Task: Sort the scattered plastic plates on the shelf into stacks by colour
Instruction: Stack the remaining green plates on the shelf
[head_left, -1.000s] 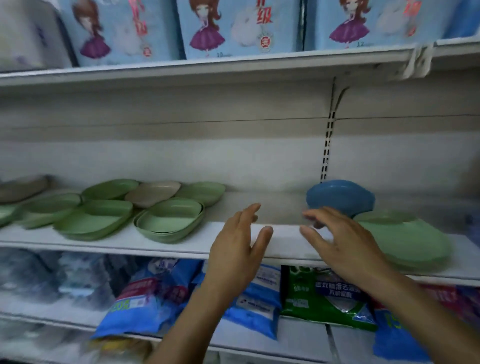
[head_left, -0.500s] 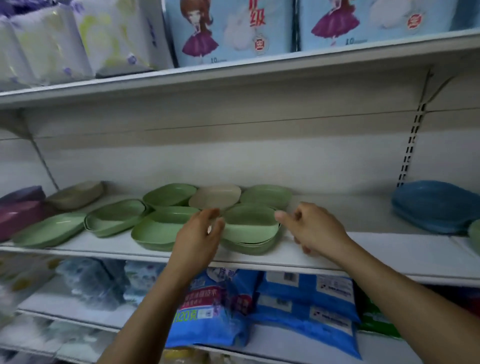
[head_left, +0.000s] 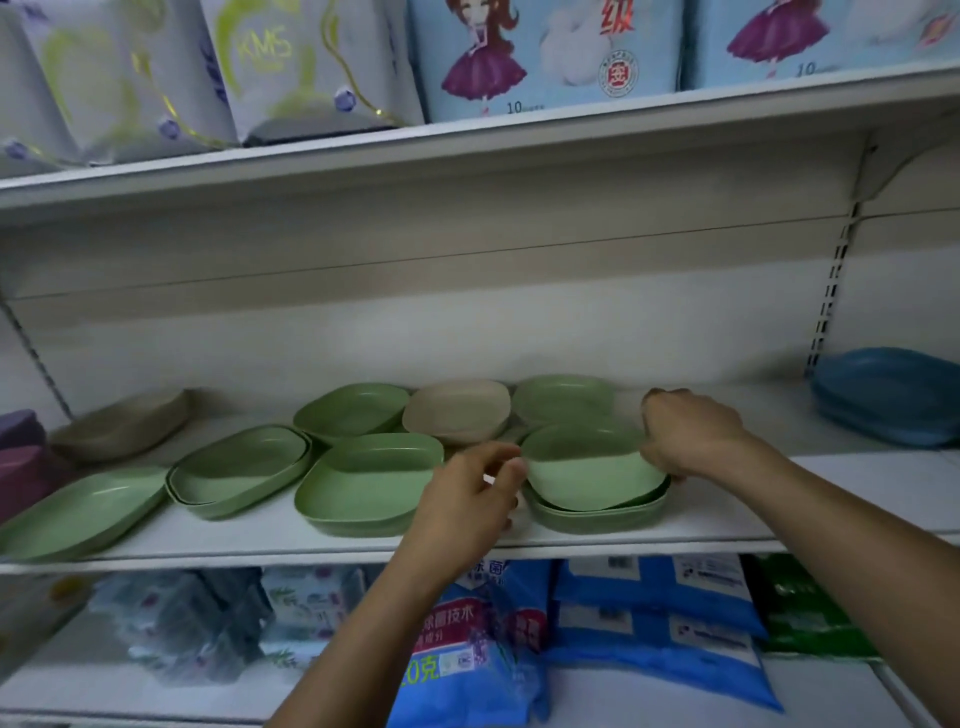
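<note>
In the head view, the top green plate (head_left: 592, 470) sits nested on a short green stack (head_left: 597, 515) at the front of the shelf (head_left: 831, 499). It looks light, stiff and slick, so the rim is the place to pinch. My right grip (head_left: 685, 436) curls over its right rim with the wrist bent down. My left grip (head_left: 467, 499), half-curled, hovers just beside the left rim, and I cannot tell if it touches.

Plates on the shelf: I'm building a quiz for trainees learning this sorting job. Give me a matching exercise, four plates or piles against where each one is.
Things
1. centre beige plate
2. blue stack
3. purple plate
4. top green plate

Places
a. far left of the shelf
b. gripped at its rim by the right hand
c. far right
d. back row, between green plates

Pairs: 1-d, 2-c, 3-a, 4-b
</note>
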